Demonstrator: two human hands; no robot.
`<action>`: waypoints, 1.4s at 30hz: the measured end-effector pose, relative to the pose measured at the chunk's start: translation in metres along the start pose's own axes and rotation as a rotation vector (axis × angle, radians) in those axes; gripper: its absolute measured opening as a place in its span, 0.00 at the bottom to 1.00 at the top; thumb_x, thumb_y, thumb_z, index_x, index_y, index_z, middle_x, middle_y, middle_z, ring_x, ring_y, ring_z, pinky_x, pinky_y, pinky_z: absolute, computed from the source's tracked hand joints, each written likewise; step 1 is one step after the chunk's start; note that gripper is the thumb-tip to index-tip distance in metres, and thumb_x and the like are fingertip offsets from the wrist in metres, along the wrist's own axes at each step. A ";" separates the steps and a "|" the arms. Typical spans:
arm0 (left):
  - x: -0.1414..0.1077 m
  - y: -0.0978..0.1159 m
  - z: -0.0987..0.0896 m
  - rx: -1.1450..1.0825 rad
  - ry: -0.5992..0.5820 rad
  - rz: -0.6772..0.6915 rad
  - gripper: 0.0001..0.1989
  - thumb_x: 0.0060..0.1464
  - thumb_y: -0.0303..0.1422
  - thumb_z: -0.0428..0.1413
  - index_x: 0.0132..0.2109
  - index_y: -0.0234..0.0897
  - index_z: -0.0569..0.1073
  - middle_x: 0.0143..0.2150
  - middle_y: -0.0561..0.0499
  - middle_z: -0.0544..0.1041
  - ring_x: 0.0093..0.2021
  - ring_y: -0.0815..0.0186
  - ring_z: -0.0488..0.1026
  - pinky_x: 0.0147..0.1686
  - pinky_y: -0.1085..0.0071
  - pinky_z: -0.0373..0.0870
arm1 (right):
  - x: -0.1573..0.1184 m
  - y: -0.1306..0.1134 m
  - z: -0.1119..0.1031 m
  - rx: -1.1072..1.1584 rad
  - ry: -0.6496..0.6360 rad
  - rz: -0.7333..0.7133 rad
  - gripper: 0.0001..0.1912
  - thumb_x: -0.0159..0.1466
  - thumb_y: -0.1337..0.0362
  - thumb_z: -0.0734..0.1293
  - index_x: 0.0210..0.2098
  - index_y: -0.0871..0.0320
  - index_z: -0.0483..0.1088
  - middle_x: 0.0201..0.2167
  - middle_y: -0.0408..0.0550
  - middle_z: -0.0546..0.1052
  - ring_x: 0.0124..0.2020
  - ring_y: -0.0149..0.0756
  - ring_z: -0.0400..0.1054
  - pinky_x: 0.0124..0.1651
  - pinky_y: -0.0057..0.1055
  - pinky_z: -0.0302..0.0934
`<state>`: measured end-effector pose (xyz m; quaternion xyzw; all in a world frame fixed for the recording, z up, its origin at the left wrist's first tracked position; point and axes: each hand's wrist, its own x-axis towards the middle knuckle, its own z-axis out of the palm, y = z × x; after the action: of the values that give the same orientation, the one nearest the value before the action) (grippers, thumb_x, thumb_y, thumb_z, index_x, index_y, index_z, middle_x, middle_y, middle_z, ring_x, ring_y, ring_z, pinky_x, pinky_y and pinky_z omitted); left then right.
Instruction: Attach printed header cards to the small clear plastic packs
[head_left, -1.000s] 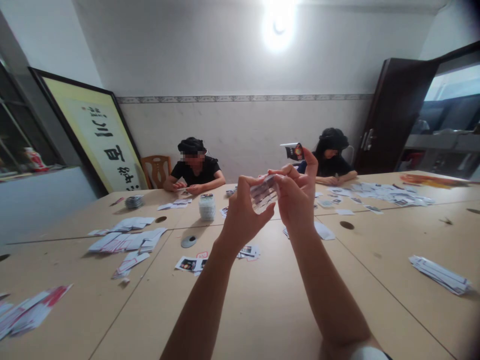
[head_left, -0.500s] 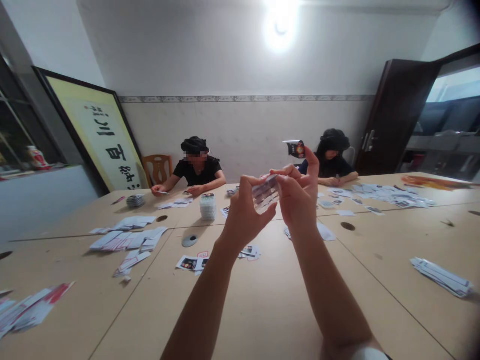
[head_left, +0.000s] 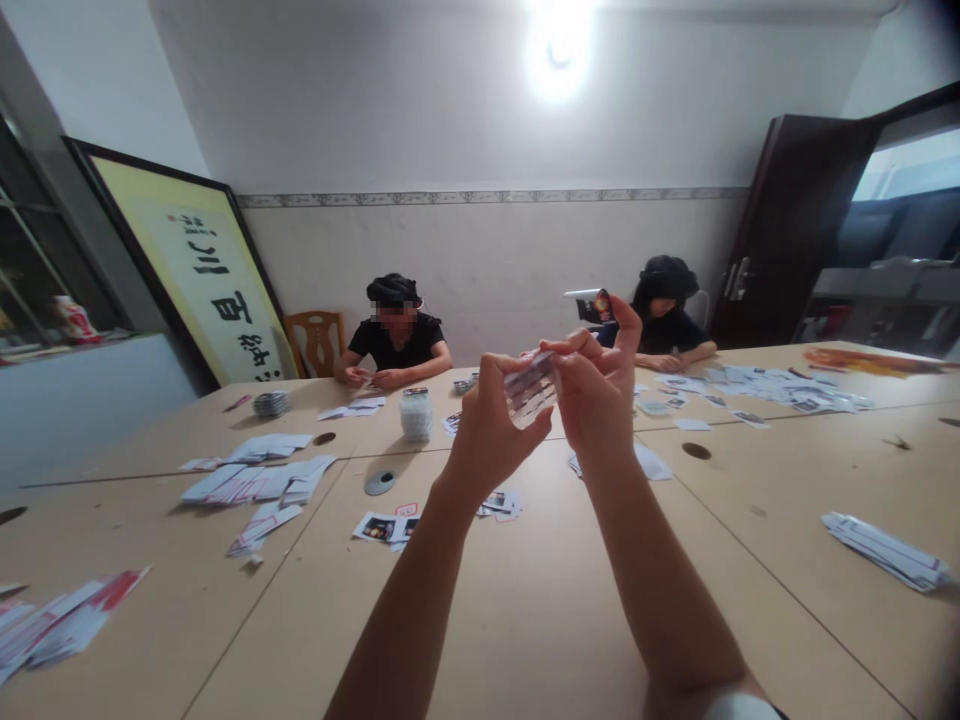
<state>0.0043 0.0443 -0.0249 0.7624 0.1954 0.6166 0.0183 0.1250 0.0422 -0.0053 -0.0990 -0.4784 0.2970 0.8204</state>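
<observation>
My left hand (head_left: 487, 430) grips a small clear plastic piece (head_left: 531, 388) with dark bands across it, raised above the table. Fingers and thumb of my right hand (head_left: 600, 395) pinch the same piece at its upper right edge. A curled label (head_left: 596, 306), black with a coloured picture and a white back, clings to the raised index finger of my right hand. What exactly the clear piece is, I cannot make out. Below my hands lie small printed labels (head_left: 379, 527) and more labels (head_left: 499, 502), partly hidden by my left forearm.
Across the table (head_left: 525, 620) sit two people (head_left: 397, 335) (head_left: 667, 315). A white stack or jar (head_left: 416, 415) stands mid-table beside a grey roll (head_left: 380, 482). Paper strips (head_left: 259, 480) lie left, folded strips (head_left: 885, 552) right, and scattered labels (head_left: 787, 390) at the back right.
The label on my right index finger has curled or tipped, showing more white. The person at the left has drawn their hands together. My hands hold almost the same pose.
</observation>
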 end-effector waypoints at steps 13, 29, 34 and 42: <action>0.003 0.002 -0.003 -0.012 0.034 -0.022 0.31 0.43 0.20 0.69 0.49 0.44 0.63 0.48 0.50 0.79 0.44 0.61 0.82 0.38 0.67 0.83 | -0.001 0.002 0.001 -0.001 -0.051 -0.033 0.40 0.54 0.64 0.74 0.62 0.41 0.56 0.27 0.32 0.75 0.38 0.37 0.78 0.47 0.40 0.71; 0.002 0.000 -0.004 -0.040 0.024 -0.055 0.30 0.44 0.22 0.69 0.50 0.44 0.63 0.49 0.49 0.79 0.44 0.60 0.82 0.38 0.67 0.82 | 0.001 0.005 -0.005 -0.022 -0.103 -0.038 0.38 0.54 0.68 0.74 0.58 0.41 0.57 0.30 0.33 0.78 0.39 0.39 0.80 0.48 0.43 0.73; 0.003 0.001 -0.005 -0.062 0.024 -0.043 0.30 0.44 0.22 0.69 0.50 0.44 0.63 0.49 0.48 0.79 0.45 0.60 0.82 0.37 0.69 0.81 | 0.000 0.004 -0.002 0.028 -0.084 -0.057 0.36 0.54 0.71 0.71 0.58 0.42 0.58 0.29 0.33 0.78 0.40 0.37 0.80 0.48 0.41 0.72; 0.003 0.002 -0.004 0.004 0.032 0.026 0.30 0.43 0.20 0.68 0.50 0.43 0.64 0.47 0.50 0.79 0.43 0.62 0.82 0.38 0.69 0.81 | 0.002 0.010 -0.005 0.011 -0.088 -0.109 0.35 0.56 0.68 0.75 0.57 0.41 0.60 0.30 0.34 0.78 0.37 0.37 0.79 0.44 0.38 0.74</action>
<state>0.0020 0.0425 -0.0202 0.7549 0.1870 0.6286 0.0058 0.1260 0.0518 -0.0110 -0.0551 -0.5170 0.2585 0.8141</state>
